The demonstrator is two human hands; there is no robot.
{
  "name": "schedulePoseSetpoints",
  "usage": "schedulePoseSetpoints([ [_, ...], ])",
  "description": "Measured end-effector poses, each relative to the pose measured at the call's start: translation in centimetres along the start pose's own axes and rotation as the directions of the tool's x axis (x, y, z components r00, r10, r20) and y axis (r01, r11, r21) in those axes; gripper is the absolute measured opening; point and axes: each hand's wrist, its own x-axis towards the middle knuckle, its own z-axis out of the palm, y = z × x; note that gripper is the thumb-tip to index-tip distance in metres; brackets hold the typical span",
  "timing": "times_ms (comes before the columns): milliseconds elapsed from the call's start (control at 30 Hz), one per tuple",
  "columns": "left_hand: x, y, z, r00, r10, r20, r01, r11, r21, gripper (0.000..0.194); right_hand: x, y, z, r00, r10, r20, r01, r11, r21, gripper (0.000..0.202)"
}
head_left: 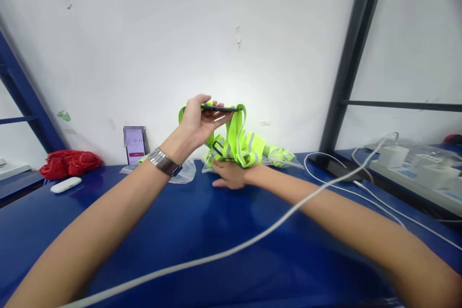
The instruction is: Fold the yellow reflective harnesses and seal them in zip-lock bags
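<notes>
My left hand [200,120], with a metal-banded watch [164,160] on its wrist, is raised in front of the wall and closed on a fluorescent yellow-green reflective strap vest [236,137]. Its straps carry grey stripes and a black buckle [217,147], and a dark strip runs along the gripped part. Low over the table, my right hand [231,174] lies under the hanging straps with thumb and fingers apart. Part of it is hidden by the straps, so I cannot tell whether it touches them. Behind it, more yellow-green material [279,155] lies in a clear plastic bag [298,162].
Across the blue table [202,231] runs a white cable [231,250]. A phone [135,147] leans on the wall, with another clear bag [186,173] beside it. Left are a red bundle [70,163] and white case [66,185]; right, a dark phone [335,167] and power strip [418,173].
</notes>
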Motion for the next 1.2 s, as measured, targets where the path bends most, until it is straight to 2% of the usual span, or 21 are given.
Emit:
schedulePoseSetpoints([
  [33, 0.0, -0.4, -0.6, 1.000, 0.001, -0.027, -0.001, 1.000, -0.002, 0.011, -0.8, -1.2, -0.1, 0.997, -0.022, 0.075, 0.021, 1.000, 0.012, 0.045],
  [67, -0.1, -0.8, -1.1, 0.999, 0.000, -0.050, 0.000, 1.000, -0.006, 0.010, -1.5, -2.4, -0.3, 0.971, -0.070, 0.230, 0.058, 0.997, 0.060, 0.043],
  [100, -0.1, -1.2, -1.5, 0.998, -0.001, -0.069, 0.001, 1.000, -0.012, 0.010, -2.1, -3.4, -0.8, 0.924, -0.139, 0.355, 0.088, 0.984, 0.156, 0.041],
  [133, -0.2, -1.6, -1.8, 0.997, -0.001, -0.082, 0.000, 1.000, -0.019, 0.010, -2.6, -4.4, -1.3, 0.891, -0.215, 0.399, 0.102, 0.953, 0.286, 0.039],
  [167, -0.4, -2.0, -1.9, 0.996, 0.005, -0.090, -0.007, 1.000, -0.025, 0.010, -2.9, -5.1, -1.9, 0.902, -0.235, 0.362, 0.068, 0.906, 0.417, 0.036],
  [200, -0.6, -2.4, -2.0, 0.995, 0.020, -0.099, -0.023, 0.999, -0.029, 0.010, -3.2, -5.6, -2.3, 0.931, -0.186, 0.313, -0.029, 0.820, 0.572, 0.034],
  [267, -1.4, -3.2, -1.9, 0.990, 0.050, -0.134, -0.055, 0.998, -0.029, 0.010, -3.6, -6.1, -2.8, 0.983, 0.020, 0.184, -0.168, 0.513, 0.842, 0.035],
  [333, -2.6, -4.1, -1.8, 0.982, 0.048, -0.181, -0.053, 0.998, -0.024, 0.008, -3.9, -5.9, -2.9, 0.962, 0.248, 0.110, -0.152, 0.156, 0.976, 0.038],
  [400, -4.3, -5.0, -1.8, 0.982, -0.013, -0.186, 0.013, 1.000, -0.003, 0.005, -4.5, -5.5, -2.8, 0.920, 0.377, 0.108, -0.074, -0.103, 0.992, 0.039],
  [467, -6.2, -6.0, -2.1, 0.983, -0.070, -0.168, 0.075, 0.997, 0.024, 0.004, -5.1, -5.2, -2.7, 0.884, 0.449, 0.128, -0.003, -0.269, 0.963, 0.042],
  [533, -8.3, -7.2, -2.6, 0.981, -0.052, -0.189, 0.054, 0.998, 0.009, 0.006, -5.6, -5.2, -2.7, 0.835, 0.535, 0.129, 0.086, -0.359, 0.930, 0.045],
  [600, -9.9, -8.2, -3.4, 0.983, -0.081, -0.164, 0.080, 0.997, -0.013, 0.012, -5.9, -5.5, -2.6, 0.778, 0.612, 0.142, 0.145, -0.395, 0.907, 0.044],
  [667, -10.9, -8.9, -4.2, 0.983, -0.106, -0.147, 0.107, 0.994, -0.001, 0.014, -5.8, -5.9, -2.5, 0.728, 0.663, 0.176, 0.151, -0.404, 0.902, 0.033],
  [733, -11.0, -9.0, -5.0, 0.984, -0.108, -0.143, 0.112, 0.994, 0.016, 0.014, -5.5, -6.2, -2.2, 0.658, 0.730, 0.187, 0.167, -0.384, 0.908, 0.021],
  [800, -10.6, -8.8, -5.6, 0.983, -0.099, -0.156, 0.103, 0.995, 0.018, 0.014, -5.2, -6.4, -1.8, 0.585, 0.792, 0.172, 0.205, -0.350, 0.914, 0.016],
  [833, -10.3, -8.6, -5.9, 0.981, -0.095, -0.168, 0.099, 0.995, 0.016, 0.014, -5.0, -6.4, -1.6, 0.564, 0.810, 0.160, 0.221, -0.334, 0.916, 0.015],
  [933, -9.3, -8.2, -6.4, 0.976, -0.085, -0.203, 0.092, 0.996, 0.024, 0.015, -4.6, -6.4, -1.2, 0.529, 0.843, 0.091, 0.275, -0.272, 0.922, 0.016],
  [1033, -8.4, -8.2, -6.8, 0.972, -0.063, -0.229, 0.087, 0.992, 0.096, 0.016, -4.5, -6.3, -1.2, 0.458, 0.888, 0.040, 0.308, -0.201, 0.930, 0.023],
  [1100, -8.1, -8.5, -7.2, 0.965, -0.040, -0.260, 0.086, 0.982, 0.168, 0.018, -4.7, -6.1, -1.2, 0.432, 0.901, 0.044, 0.277, -0.179, 0.944, 0.026],
  [1200, -8.0, -9.0, -8.0, 0.955, -0.044, -0.294, 0.118, 0.964, 0.239, 0.020, -5.5, -5.7, -0.9, 0.423, 0.902, 0.086, 0.147, -0.162, 0.976, 0.023],
])
